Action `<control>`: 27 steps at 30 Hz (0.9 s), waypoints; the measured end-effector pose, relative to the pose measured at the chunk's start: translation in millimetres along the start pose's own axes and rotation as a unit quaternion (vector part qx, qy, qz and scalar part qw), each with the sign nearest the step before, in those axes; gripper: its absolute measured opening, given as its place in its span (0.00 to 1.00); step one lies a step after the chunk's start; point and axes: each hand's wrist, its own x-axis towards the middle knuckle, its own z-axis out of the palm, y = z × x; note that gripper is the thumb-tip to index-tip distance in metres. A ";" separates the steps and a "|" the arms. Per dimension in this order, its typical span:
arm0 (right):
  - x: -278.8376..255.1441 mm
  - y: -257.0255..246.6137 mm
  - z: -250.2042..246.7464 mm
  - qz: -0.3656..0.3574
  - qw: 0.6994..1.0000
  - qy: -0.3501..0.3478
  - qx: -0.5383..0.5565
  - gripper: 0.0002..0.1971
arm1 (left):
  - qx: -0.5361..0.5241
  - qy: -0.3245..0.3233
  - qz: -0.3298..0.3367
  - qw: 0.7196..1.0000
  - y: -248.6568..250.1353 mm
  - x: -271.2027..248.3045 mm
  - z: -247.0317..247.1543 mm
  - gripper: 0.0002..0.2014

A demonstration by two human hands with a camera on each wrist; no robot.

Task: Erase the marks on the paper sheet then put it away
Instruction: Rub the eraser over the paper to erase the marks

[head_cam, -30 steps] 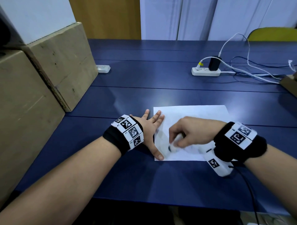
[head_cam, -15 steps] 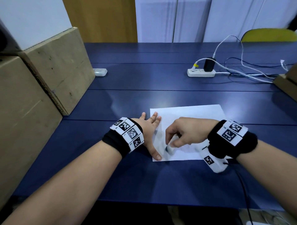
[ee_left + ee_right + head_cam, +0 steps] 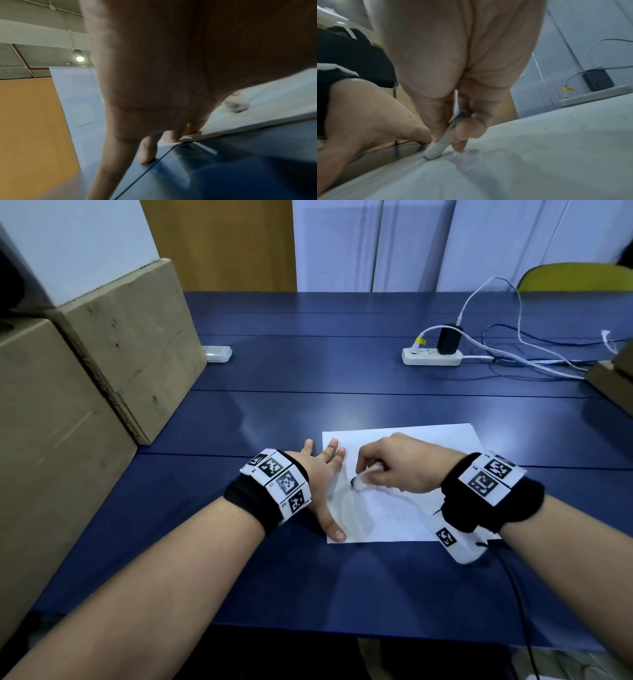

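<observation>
2 fingers and a thumb of the right hand (image 3: 400, 465) pinch a small white eraser (image 3: 436, 147) with a smudged grey tip, pressed to the white paper sheet (image 3: 428, 440) on the dark blue table (image 3: 308, 364). The left hand (image 3: 320, 474), fingers spread flat, pins the sheet's left edge. Faint pencil curves apparently remain; hard rubbing could crease or tear the paper if that hold slips.

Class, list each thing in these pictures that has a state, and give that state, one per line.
Paper sheet: flat on table, faint marks remain.
Eraser: tip smudged, on the sheet.
Left hand: flat, pressing sheet's edge.
Right hand: pinching eraser.
Power strip: charger plugged in.
</observation>
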 end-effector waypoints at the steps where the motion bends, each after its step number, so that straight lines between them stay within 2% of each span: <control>1: -1.0 -1.1 -0.2 -0.005 1.000 0.008 -0.010 0.07 | 0.001 0.002 0.001 1.000 0.0 0.0 0.1 0.76; 2: -3.4 -2.8 0.0 -0.017 1.000 -0.005 -0.003 0.07 | 0.002 0.003 0.001 1.000 -0.1 0.1 0.5 0.76; 5: -14.3 -12.0 2.0 -0.033 0.992 -0.110 0.059 0.08 | 0.002 0.004 0.000 1.000 -1.1 1.0 2.1 0.76; 6: -14.5 -12.7 2.7 -0.032 0.991 -0.112 0.059 0.08 | 0.002 0.003 -0.001 1.000 -1.3 1.4 2.2 0.76; 9: -4.8 -2.8 0.9 -0.016 1.000 0.012 -0.012 0.07 | 0.001 0.001 -0.001 1.000 -0.7 1.9 1.5 0.76; 11: -3.4 0.5 -0.8 -0.004 0.999 0.049 -0.021 0.08 | 0.000 0.002 -0.001 1.000 0.0 1.5 1.4 0.77; 13: -7.6 -1.1 -0.8 -0.019 1.000 -0.008 0.015 0.07 | 0.002 0.003 -0.001 1.000 0.2 1.0 1.5 0.76; 15: -14.9 -6.9 0.5 -0.028 0.991 -0.114 0.068 0.07 | 0.003 0.004 0.000 1.000 -0.2 0.6 1.8 0.76; 17: -17.8 -8.7 1.4 -0.027 0.985 -0.150 0.083 0.07 | 0.002 0.004 0.000 1.000 -0.1 1.0 1.8 0.76; 18: -16.4 -7.9 1.5 -0.026 0.988 -0.133 0.072 0.07 | 0.003 0.004 0.000 1.000 0.2 1.0 1.5 0.76; 21: -6.0 0.8 1.2 -0.003 0.999 -0.014 0.033 0.06 | 0.004 0.001 -0.004 1.000 1.3 -0.2 0.3 0.76; 23: -4.8 2.6 0.3 0.006 0.999 0.016 0.028 0.05 | 0.003 0.000 -0.004 1.000 1.9 -1.0 0.3 0.76; 24: -6.3 2.0 -0.4 -0.001 1.000 -0.002 0.031 0.05 | 0.005 0.001 -0.004 1.000 1.9 -1.1 0.3 0.76; 27: -15.3 -6.5 -0.2 -0.031 0.989 -0.132 0.068 0.07 | 0.009 0.007 -0.002 1.000 1.3 -1.3 1.2 0.76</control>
